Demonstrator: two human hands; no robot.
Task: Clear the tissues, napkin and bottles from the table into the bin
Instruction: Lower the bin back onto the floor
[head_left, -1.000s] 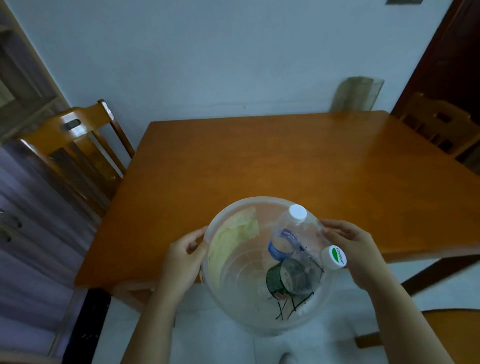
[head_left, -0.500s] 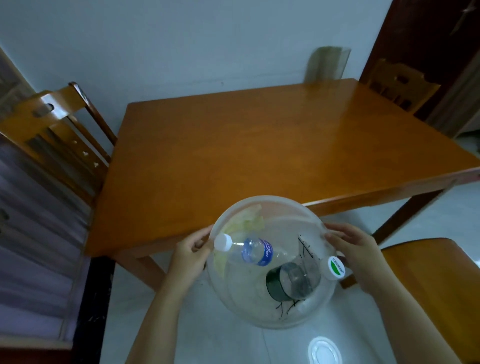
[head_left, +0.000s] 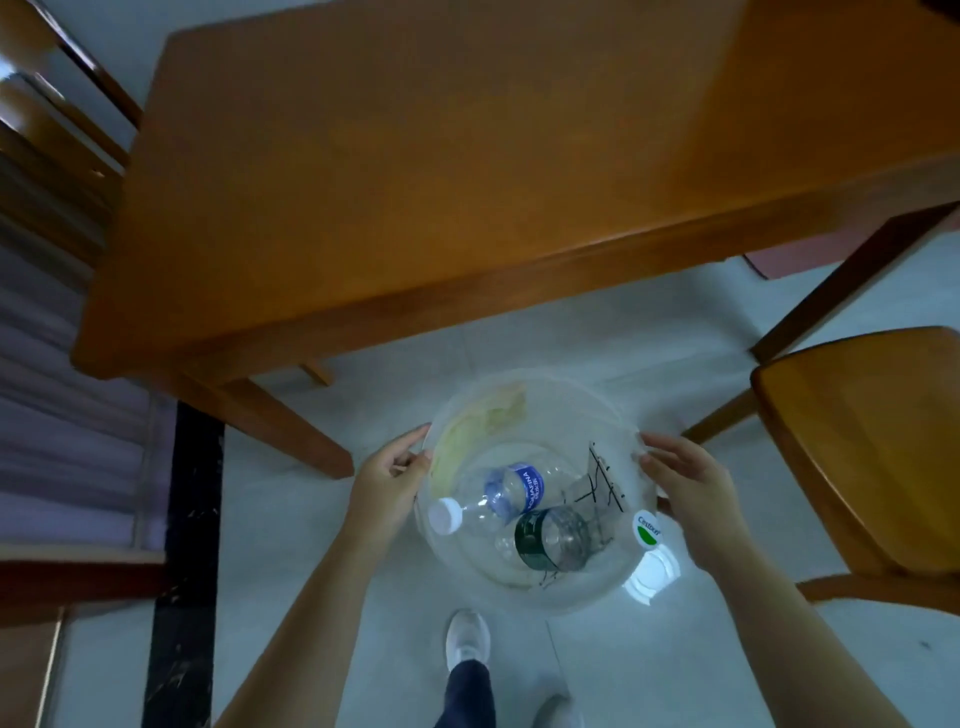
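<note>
**A:** Start big: the worktop (head_left: 441, 171) fills the top of the view, all bare orange wood as far as we can see, with a chair (head_left: 872, 447) off to the right.

**B:** And a second ago the bin was level with that near edge. Now it's come right away from it and sits low, over the pale floor (head_left: 311, 649), well in front of the table leg.

**A:** So the clear bin (head_left: 545, 395) is off the worktop and on its way down, I'd say. Nothing of the task's rubbish shows on the wood.

**B:** Which reads to me as nearly done; only setting the bin down remains. Hands?

**A:** Left hand (head_left: 387, 480) is closed on the left rim, thumb over the lip. Right hand (head_left: 685, 480) is pressed against the right side, fingers spread along the wall; that grip is clamped on the bin too, though looser-looking.

**B:** Inside now. The blue-label bottle (head_left: 511, 491) lies across the middle, white cap toward the left hand. It's rolled since a second ago, when the cap pointed up at the far rim.

**A:** The dark-label bottle (head_left: 545, 538) lies just below it, touching. And a yellowish napkin (head_left: 478, 426) is stuck flat against the far-left wall.

**B:** Tissues?

**A:** Can't pick them out through the plastic. Smallest bit: a round green-and-white sticker (head_left: 647, 529) on the bin wall by the right wrist.
</note>
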